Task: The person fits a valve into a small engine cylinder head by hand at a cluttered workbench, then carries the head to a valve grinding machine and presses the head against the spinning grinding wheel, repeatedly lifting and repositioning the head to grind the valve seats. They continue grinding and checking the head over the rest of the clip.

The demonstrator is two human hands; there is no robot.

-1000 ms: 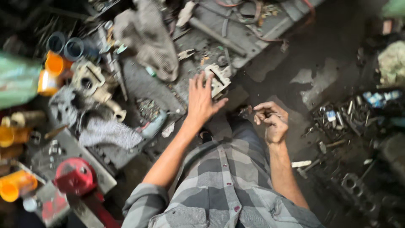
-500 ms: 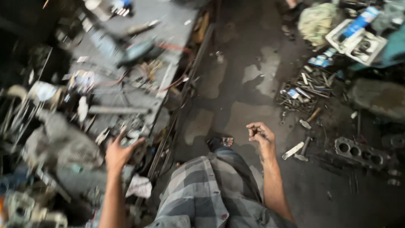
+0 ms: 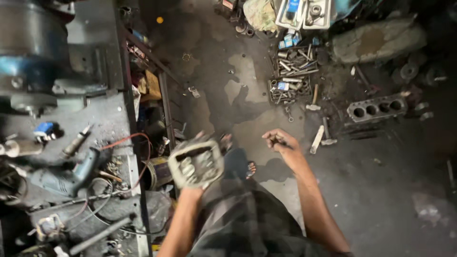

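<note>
My left hand (image 3: 193,188) holds up a pale grey metal engine part (image 3: 196,162), a rounded frame with openings, in front of my body near the edge of the workbench (image 3: 109,119). My right hand (image 3: 281,143) is curled shut around a few small dark metal pieces, held out over the stained concrete floor (image 3: 381,190). My plaid-clothed legs and a sandalled foot (image 3: 247,169) show below the hands.
The workbench on the left carries a blue power drill (image 3: 66,176), cables, a rod and a large round machine (image 3: 33,43). On the floor lie a tray of sockets and wrenches (image 3: 293,71), an engine block part (image 3: 376,109), a hammer (image 3: 318,138) and a white bin.
The view has swung right and away from the bench. My left hand, empty and spread over the bench before, now holds the grey metal part. My right hand stays closed on small pieces.
</note>
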